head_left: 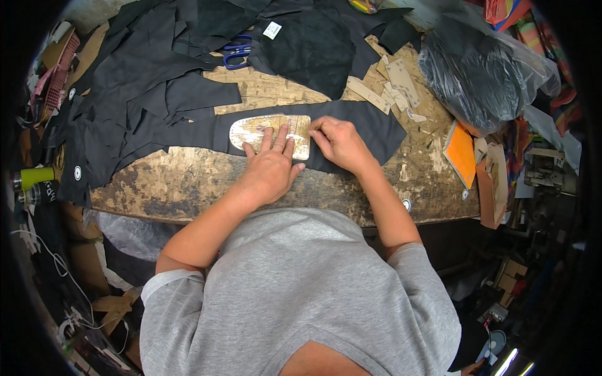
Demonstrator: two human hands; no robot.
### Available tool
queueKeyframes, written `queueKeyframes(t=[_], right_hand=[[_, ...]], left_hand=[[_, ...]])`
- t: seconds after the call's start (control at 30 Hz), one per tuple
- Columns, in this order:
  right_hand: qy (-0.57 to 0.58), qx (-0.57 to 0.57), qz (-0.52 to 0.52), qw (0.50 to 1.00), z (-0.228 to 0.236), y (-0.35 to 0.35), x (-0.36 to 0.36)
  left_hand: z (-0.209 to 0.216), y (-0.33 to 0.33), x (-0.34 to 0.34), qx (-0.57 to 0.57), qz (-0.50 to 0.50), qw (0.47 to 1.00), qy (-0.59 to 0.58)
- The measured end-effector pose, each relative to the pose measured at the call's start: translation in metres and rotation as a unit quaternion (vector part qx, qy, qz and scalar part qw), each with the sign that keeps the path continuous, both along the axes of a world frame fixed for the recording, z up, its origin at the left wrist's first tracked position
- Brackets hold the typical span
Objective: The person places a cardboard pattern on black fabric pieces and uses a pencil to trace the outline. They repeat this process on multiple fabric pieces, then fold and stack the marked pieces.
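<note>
A flat template (249, 129), pale and golden with a rounded left end and a squared right end, lies on a strip of black leather (375, 133). My left hand (266, 174) rests on it with fingers spread, pressing its lower middle. At the template's right edge, my right hand (340, 143) is closed, thumb and fingertips pinched together over the leather. Whatever that pinch holds, if anything, is too small to make out.
Black leather pieces (135, 94) cover the worn wooden table (182, 182) at left and back. Blue-handled scissors (237, 53) lie among them. Toward the right are beige scraps (401, 81), a dark plastic bag (473, 66) and an orange notebook (460, 153).
</note>
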State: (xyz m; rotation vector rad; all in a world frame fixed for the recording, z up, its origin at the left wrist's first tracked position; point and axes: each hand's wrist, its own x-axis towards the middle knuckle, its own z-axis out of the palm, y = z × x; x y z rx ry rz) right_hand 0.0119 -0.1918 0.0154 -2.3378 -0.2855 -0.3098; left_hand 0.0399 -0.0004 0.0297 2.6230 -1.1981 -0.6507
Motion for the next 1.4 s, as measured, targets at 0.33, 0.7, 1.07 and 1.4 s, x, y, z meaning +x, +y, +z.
queueKeyframes(t=[0.33,0.7,1.07,1.4], right_hand=[[-0.001,-0.043,0.024,0.999,0.001,-0.002,0.034],[-0.018,-0.012,0.071,0.997,-0.006,0.021,0.06],[0.013,0.448,-0.171,0.877,-0.026,0.003,-0.007],[-0.005,0.33,-0.127,0.935,-0.045,0.03,-0.033]], left_hand=[[0.0,-0.001,0.001,0.009,0.003,1.0,0.023],[0.0,-0.002,0.001,0.005,0.011,0.999,0.032],[-0.008,0.051,0.032,-0.012,0.125,0.991,-0.036],[-0.054,0.094,0.054,-0.103,0.351,0.907,-0.209]])
